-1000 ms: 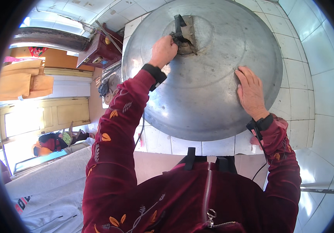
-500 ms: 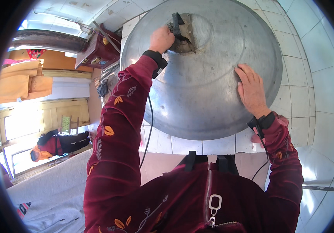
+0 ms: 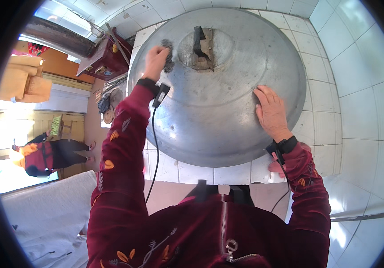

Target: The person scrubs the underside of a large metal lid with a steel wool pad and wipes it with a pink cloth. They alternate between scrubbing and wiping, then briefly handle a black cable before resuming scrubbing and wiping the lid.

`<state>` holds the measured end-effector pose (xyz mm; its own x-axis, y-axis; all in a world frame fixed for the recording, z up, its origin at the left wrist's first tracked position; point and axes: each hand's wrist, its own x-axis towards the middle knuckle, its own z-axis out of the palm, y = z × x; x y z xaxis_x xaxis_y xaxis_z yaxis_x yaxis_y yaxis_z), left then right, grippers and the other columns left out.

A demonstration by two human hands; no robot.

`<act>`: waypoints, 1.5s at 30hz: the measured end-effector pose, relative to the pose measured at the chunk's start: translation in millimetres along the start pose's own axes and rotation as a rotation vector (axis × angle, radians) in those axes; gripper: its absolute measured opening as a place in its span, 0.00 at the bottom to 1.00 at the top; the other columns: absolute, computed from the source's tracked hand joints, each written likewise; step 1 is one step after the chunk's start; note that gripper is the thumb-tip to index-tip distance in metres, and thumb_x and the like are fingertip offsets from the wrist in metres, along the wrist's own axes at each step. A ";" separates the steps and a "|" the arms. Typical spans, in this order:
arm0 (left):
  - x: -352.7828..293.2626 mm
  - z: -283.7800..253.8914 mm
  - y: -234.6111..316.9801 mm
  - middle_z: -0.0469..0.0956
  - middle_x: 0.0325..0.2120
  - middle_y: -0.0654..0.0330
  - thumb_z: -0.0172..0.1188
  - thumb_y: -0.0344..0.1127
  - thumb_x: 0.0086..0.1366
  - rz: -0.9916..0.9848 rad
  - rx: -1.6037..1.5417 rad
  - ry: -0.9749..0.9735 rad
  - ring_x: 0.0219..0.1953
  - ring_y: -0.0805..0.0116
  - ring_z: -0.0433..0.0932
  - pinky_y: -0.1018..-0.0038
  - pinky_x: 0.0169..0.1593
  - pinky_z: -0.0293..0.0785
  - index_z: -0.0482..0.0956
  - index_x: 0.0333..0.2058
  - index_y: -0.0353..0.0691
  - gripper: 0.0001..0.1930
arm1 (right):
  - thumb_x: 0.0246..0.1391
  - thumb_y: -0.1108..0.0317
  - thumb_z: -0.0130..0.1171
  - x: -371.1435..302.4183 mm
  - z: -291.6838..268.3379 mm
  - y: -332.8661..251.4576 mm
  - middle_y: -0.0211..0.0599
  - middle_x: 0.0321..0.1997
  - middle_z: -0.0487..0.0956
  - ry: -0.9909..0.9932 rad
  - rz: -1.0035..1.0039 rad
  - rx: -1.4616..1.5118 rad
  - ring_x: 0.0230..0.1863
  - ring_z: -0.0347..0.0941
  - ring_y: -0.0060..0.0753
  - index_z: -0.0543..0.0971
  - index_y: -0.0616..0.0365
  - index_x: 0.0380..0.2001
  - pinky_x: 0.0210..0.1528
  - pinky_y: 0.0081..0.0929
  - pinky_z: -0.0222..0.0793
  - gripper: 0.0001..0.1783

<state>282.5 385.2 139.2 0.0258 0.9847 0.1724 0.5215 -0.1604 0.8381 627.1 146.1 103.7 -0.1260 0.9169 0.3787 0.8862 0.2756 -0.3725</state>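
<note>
A big round metal lid [image 3: 219, 129], grey and dull, lies dome up over the white tiled floor. Its dark handle [image 3: 199, 42] sits on a square wooden patch at the top of the dome. My left hand [image 3: 155, 60] is closed around a dark scouring pad [image 3: 168, 56] and presses it on the lid's upper left, just left of the handle. My right hand [image 3: 270, 111] lies flat with fingers spread on the lid's right side, holding nothing. Both sleeves are dark red with a leaf pattern, and a black wrist device with a cable is on each wrist.
White floor tiles [image 3: 361, 116] surround the lid on the right and below. A dark red box [image 3: 105, 60] stands by the lid's upper left rim. At the left, a person in red and black [image 3: 49, 154] crouches near a doorway. Grey cloth [image 3: 44, 214] lies lower left.
My left hand slid with the scouring pad from the handle area to the left side of the dome. My right hand shifted inward from the rim onto the lid's surface.
</note>
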 end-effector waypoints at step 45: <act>-231.7 -17.2 -0.1 0.70 0.31 0.58 0.55 0.27 0.64 0.069 -0.248 -0.241 0.29 0.69 0.69 0.75 0.35 0.68 0.74 0.39 0.33 0.06 | 0.46 0.69 0.65 167.9 41.8 2.6 0.44 0.44 0.78 -0.008 0.129 0.228 0.46 0.75 0.44 0.75 0.57 0.45 0.50 0.33 0.70 0.20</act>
<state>261.8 155.9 108.1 0.2693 0.9541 0.1307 0.2895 -0.2097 0.9339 589.6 312.8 130.9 -0.0230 0.9507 0.3092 0.7717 0.2135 -0.5990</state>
